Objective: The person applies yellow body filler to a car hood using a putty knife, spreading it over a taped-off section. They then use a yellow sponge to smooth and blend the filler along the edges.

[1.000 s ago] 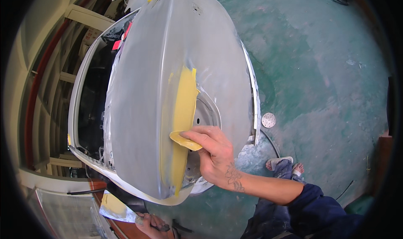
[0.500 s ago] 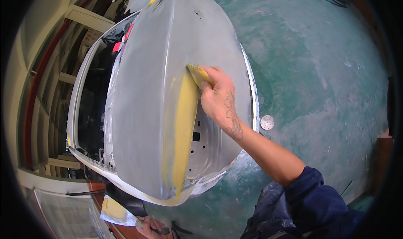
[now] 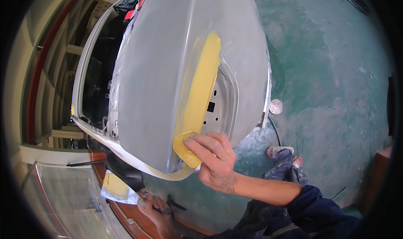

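Observation:
A grey car trunk lid (image 3: 153,75) fills the middle of the view, with a long band of yellow body filler (image 3: 202,83) along its edge beside the recess. My right hand (image 3: 217,160) pinches a yellow filler spreader (image 3: 184,148), which lies against the near end of that band. Fingertips cover part of the spreader. Low at the left, beyond the lid's near edge, my left hand (image 3: 154,206) grips a wide putty knife (image 3: 119,189). A patch of yellow filler coats its blade; the fingers hide most of the handle.
Right of the car is a green, dusty floor (image 3: 323,87) with a round perforated disc (image 3: 276,106) and a dark hose (image 3: 275,127). A pale frame with a glazed panel (image 3: 71,193) stands at the lower left. My feet show below the disc.
My right hand has drawn the spreader from the band's far end toward me to its near end. The view has shifted, showing my feet. My left hand still holds the putty knife.

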Motion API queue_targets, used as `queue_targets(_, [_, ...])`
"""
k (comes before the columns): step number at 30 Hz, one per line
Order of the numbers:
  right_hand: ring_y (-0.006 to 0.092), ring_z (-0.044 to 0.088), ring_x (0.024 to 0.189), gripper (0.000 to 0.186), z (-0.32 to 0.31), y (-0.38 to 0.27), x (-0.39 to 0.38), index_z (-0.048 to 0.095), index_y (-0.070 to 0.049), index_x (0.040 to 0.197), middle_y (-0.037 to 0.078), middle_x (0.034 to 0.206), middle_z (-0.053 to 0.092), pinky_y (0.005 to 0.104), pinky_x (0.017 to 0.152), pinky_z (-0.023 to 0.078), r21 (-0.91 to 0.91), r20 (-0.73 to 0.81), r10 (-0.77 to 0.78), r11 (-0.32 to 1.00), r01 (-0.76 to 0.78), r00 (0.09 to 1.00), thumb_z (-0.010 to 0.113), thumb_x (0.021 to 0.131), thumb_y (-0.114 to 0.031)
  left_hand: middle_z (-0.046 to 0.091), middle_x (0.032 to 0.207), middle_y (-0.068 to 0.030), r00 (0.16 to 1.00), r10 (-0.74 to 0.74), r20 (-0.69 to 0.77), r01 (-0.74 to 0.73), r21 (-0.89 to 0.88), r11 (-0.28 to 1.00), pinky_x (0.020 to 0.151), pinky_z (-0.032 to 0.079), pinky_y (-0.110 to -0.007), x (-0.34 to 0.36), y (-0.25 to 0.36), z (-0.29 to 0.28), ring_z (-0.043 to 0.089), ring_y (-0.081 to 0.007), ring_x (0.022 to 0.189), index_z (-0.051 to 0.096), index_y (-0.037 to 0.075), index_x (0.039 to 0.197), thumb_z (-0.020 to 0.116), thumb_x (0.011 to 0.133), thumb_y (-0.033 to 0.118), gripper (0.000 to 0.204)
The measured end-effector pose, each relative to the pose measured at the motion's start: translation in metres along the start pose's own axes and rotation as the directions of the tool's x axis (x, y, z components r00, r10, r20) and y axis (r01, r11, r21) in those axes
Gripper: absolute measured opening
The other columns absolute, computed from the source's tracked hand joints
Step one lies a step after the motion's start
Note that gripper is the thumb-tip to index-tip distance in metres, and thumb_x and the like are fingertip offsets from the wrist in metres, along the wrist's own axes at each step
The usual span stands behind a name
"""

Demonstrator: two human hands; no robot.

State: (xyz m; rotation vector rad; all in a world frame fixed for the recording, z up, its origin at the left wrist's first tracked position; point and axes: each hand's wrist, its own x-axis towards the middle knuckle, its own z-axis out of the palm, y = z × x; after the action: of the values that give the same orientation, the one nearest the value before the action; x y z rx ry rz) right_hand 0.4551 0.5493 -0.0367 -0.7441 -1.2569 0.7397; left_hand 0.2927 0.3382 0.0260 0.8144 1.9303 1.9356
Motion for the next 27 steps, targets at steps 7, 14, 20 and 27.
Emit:
queue_targets(7, [0.0296,0.063,0.085,0.049,-0.001,-0.027,-0.059,0.074,-0.003,0.112,0.008,0.108,0.071,0.0356,0.069,0.055,0.094,0.151,0.010,0.995,-0.024,0.988,0.062,0.064,-0.001,0.036,0.055,0.0008,0.994,-0.046,-0.100,0.041,-0.044,0.998,0.034,0.034,-0.026,-0.015,0.003,-0.006,0.035,-0.0099,0.038,0.047,0.008,0.101,0.056,0.091,0.001,0.015])
queue_targets(14, [0.0301,0.064,0.093,0.051,-0.041,-0.017,-0.051,0.072,-0.002,0.115,0.012,0.108,0.070,0.0373,0.079,0.054,0.181,0.115,0.235,0.950,-0.252,0.965,0.054,0.069,0.012,0.035,0.054,0.0011,0.989,-0.049,-0.141,0.044,-0.042,0.998,0.033,0.033,-0.027,-0.029,-0.002,-0.019,0.035,-0.0100,0.038,0.049,0.008,0.102,0.059,0.090,0.004,0.016])
queue_targets(20, [0.0341,0.064,0.100,0.040,-0.028,0.057,0.053,0.070,-0.004,0.117,0.015,0.112,0.067,0.0362,0.086,0.050,0.205,-0.092,0.313,0.935,-0.289,0.945,0.051,0.086,0.013,0.035,0.055,0.0015,0.992,-0.057,-0.113,0.053,-0.038,0.998,0.032,0.032,-0.027,-0.035,0.006,-0.011,0.035,-0.0101,0.037,0.049,0.006,0.100,0.060,0.090,0.006,0.015])
queue_targets(27, [0.0330,0.064,0.100,0.036,-0.028,0.112,0.164,0.072,-0.011,0.115,0.009,0.115,0.068,0.0392,0.087,0.050,0.089,-0.121,0.317,0.947,-0.308,0.941,0.050,0.090,0.003,0.042,0.050,-0.0031,0.955,-0.123,-0.270,0.194,0.258,0.946,0.030,0.031,-0.031,-0.048,0.042,0.004,0.035,-0.0164,0.035,0.049,0.009,0.070,0.067,0.088,0.026,0.031])
